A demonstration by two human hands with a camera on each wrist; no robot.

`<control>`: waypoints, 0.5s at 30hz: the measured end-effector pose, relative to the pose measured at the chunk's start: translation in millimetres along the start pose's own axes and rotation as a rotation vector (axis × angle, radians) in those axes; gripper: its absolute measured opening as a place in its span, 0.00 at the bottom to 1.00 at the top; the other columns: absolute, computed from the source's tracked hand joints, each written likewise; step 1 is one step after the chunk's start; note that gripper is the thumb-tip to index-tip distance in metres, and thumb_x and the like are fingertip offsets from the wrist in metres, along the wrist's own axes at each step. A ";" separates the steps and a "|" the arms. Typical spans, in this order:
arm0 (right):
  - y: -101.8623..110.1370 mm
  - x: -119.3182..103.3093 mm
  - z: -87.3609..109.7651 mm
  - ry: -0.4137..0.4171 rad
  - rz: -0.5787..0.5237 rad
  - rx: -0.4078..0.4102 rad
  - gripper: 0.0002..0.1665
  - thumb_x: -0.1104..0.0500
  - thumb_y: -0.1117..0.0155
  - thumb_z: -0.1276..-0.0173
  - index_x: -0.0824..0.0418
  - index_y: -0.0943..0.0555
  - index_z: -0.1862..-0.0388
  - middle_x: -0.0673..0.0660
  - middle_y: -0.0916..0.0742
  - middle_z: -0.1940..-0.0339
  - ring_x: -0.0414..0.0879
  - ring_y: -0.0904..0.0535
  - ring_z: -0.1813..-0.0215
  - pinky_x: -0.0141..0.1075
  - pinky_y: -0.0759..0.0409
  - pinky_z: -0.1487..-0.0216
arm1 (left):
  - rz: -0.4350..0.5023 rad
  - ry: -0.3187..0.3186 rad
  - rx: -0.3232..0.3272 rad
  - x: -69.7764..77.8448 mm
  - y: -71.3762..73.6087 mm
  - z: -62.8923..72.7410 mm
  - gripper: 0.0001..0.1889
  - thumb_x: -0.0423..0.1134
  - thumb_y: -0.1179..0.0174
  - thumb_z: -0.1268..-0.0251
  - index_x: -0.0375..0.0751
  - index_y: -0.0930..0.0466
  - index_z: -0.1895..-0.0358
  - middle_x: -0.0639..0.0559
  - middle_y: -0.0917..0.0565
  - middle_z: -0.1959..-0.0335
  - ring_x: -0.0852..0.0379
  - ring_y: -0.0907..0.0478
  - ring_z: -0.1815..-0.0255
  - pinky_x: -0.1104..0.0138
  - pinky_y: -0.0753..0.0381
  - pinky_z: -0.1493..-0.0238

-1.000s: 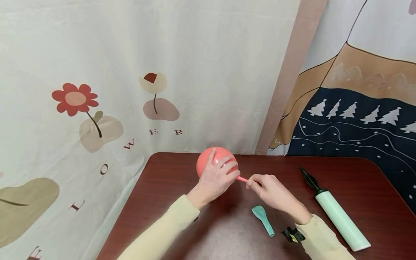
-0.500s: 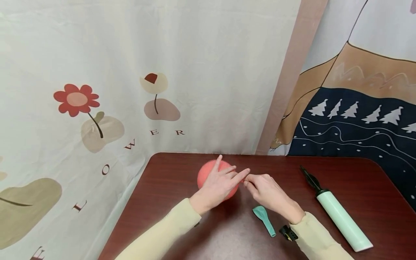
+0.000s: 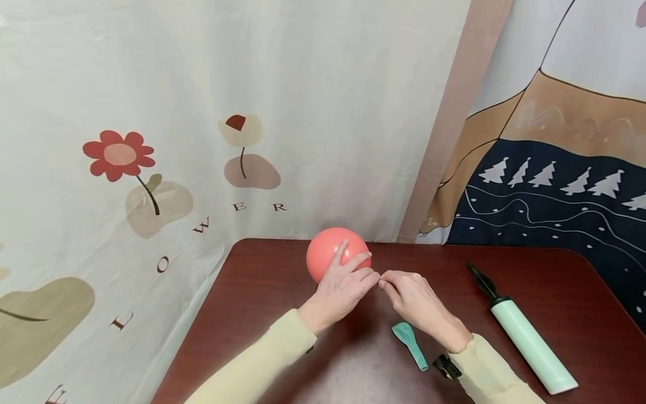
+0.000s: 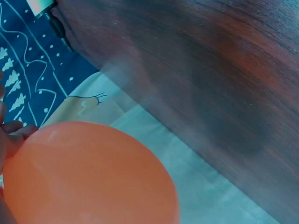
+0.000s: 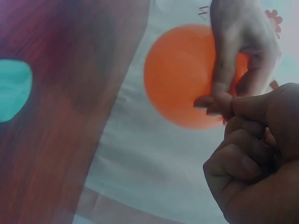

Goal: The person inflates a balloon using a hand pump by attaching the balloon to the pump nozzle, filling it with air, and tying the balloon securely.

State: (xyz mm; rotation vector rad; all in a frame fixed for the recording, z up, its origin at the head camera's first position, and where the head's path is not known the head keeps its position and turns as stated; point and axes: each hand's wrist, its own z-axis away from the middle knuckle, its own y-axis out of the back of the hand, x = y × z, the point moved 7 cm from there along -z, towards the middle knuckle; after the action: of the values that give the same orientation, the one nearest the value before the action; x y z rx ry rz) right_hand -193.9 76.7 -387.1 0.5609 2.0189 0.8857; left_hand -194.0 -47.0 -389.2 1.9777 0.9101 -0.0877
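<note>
A glossy, coral-red rubber balloon (image 3: 325, 252), round and inflated, is held at the far side of the dark red-brown wooden table (image 3: 267, 275). The left hand (image 3: 343, 286) grips its near right side; the right hand (image 3: 416, 297) pinches at its neck end, hidden among the fingers.

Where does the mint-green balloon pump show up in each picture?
Head: the balloon pump lies at lower right, on the table.
Left wrist: top-left corner, cut off by the edge, its black nozzle showing.
Right wrist: not in it.
Shared landmark: the inflated balloon, in all three.
</note>
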 end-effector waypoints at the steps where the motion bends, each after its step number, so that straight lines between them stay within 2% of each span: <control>1: 0.2 0.5 0.4 0.009 0.008 0.003 0.08 0.66 0.31 0.29 0.54 0.16 0.67 0.41 0.22 0.76 0.33 0.30 0.75 0.29 0.26 0.72 | -0.009 -0.009 0.002 0.2 -0.2 0.5 0.08 0.30 0.36 0.37 0.49 0.16 0.61 0.59 0.14 0.68 0.51 0.20 0.39 0.37 0.34 0.29; 3: 0.7 1.2 1.1 0.029 0.022 0.006 0.08 0.66 0.30 0.30 0.53 0.15 0.66 0.41 0.19 0.74 0.33 0.28 0.73 0.30 0.24 0.71 | -0.010 -0.033 0.014 0.6 -0.1 1.9 0.08 0.30 0.36 0.37 0.49 0.16 0.61 0.58 0.15 0.70 0.52 0.19 0.42 0.39 0.33 0.29; 6: 1.7 1.6 2.6 0.051 0.034 -0.005 0.07 0.64 0.30 0.30 0.52 0.14 0.65 0.40 0.17 0.72 0.32 0.28 0.73 0.30 0.24 0.71 | -0.006 -0.062 0.051 2.1 1.0 4.5 0.04 0.36 0.39 0.27 0.47 0.17 0.63 0.57 0.17 0.74 0.52 0.17 0.47 0.42 0.29 0.30; 8: 1.9 2.1 4.0 0.058 0.035 -0.027 0.06 0.63 0.29 0.29 0.51 0.13 0.64 0.39 0.15 0.71 0.30 0.29 0.74 0.30 0.25 0.71 | -0.003 -0.077 0.092 4.1 2.2 6.4 0.10 0.42 0.41 0.22 0.46 0.18 0.66 0.56 0.18 0.77 0.53 0.15 0.52 0.43 0.26 0.33; 10: 1.2 2.9 5.4 0.060 0.035 -0.055 0.05 0.62 0.29 0.29 0.51 0.13 0.62 0.39 0.15 0.71 0.29 0.29 0.75 0.29 0.25 0.72 | -0.001 -0.075 0.101 7.0 2.8 6.9 0.13 0.46 0.41 0.21 0.46 0.20 0.68 0.56 0.19 0.79 0.53 0.15 0.55 0.44 0.24 0.36; 12: 0.8 3.6 6.8 0.059 0.025 -0.094 0.04 0.63 0.31 0.28 0.54 0.13 0.61 0.40 0.16 0.73 0.29 0.30 0.76 0.28 0.26 0.73 | -0.010 -0.060 0.062 9.8 2.7 6.1 0.09 0.43 0.38 0.25 0.46 0.21 0.66 0.57 0.19 0.80 0.53 0.15 0.56 0.44 0.23 0.37; 14: 0.5 4.2 8.5 0.060 0.012 -0.131 0.04 0.65 0.33 0.27 0.57 0.14 0.59 0.41 0.18 0.74 0.30 0.31 0.76 0.28 0.26 0.75 | -0.022 -0.029 -0.038 11.8 0.9 3.9 0.03 0.38 0.35 0.30 0.48 0.19 0.59 0.59 0.17 0.78 0.54 0.15 0.55 0.44 0.24 0.36; 15: 1.0 4.2 9.2 0.063 0.010 -0.142 0.04 0.66 0.33 0.27 0.58 0.14 0.58 0.42 0.18 0.75 0.30 0.31 0.76 0.27 0.26 0.75 | -0.025 -0.004 -0.101 11.6 -0.4 2.5 0.07 0.36 0.33 0.33 0.49 0.19 0.55 0.60 0.16 0.77 0.55 0.15 0.54 0.43 0.26 0.35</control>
State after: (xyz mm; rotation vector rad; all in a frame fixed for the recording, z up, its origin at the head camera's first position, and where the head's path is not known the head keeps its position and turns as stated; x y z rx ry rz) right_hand -188.4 83.5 -392.1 0.4696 1.9912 1.0556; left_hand -185.1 -42.3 -395.6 1.8721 0.9190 -0.0588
